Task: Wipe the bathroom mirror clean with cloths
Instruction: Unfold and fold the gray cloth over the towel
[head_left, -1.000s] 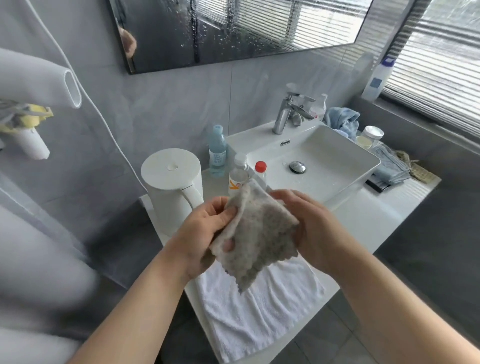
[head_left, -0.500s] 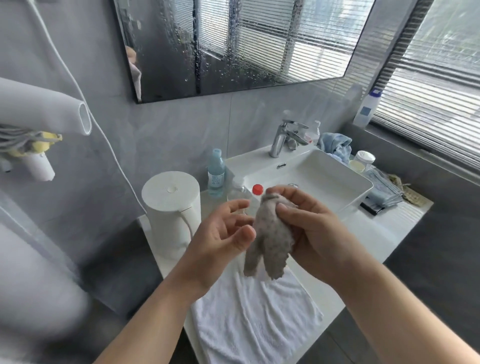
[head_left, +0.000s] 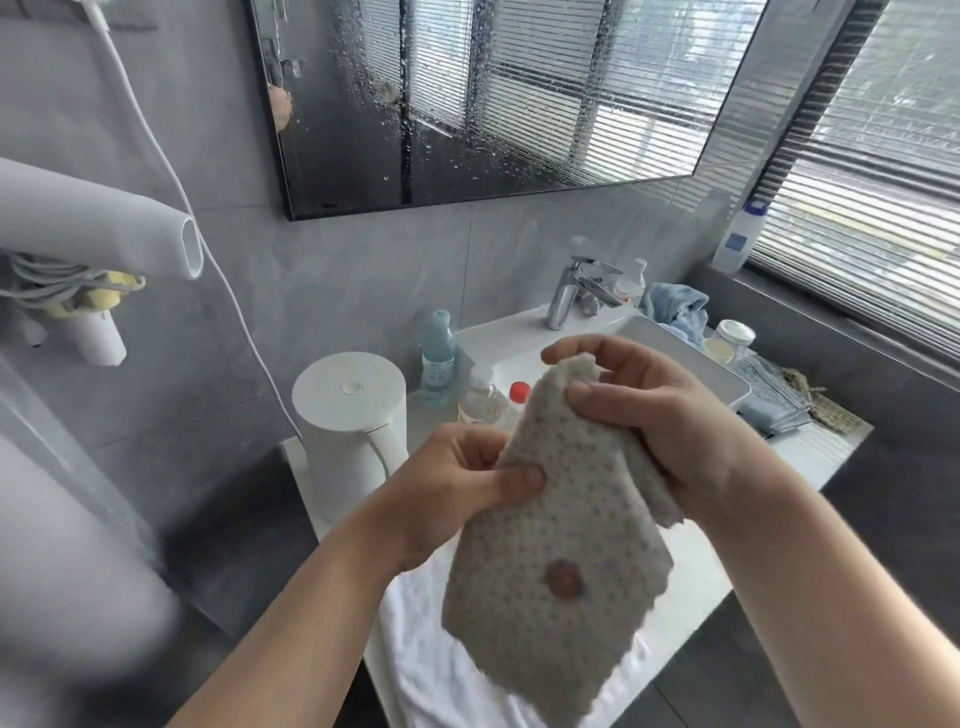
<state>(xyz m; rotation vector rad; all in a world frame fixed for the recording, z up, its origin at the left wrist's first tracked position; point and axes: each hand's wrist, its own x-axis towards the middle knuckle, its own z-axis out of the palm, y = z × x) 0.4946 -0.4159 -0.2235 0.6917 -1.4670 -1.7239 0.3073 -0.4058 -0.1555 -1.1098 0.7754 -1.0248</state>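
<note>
Grey dotted cloth hangs pinched between left hand and right hand, below the droplet-speckled mirror.

Daylight enters through the blinds at 2 o'clock; scene bright and even, shadows soft. Mirror reflects pale slat glare, droplets visible on the glass. Wide-angle bending at the edges. White shapes at 8–9 o'clock strongly blurred; cloth at centre reasonably sharp.
</note>
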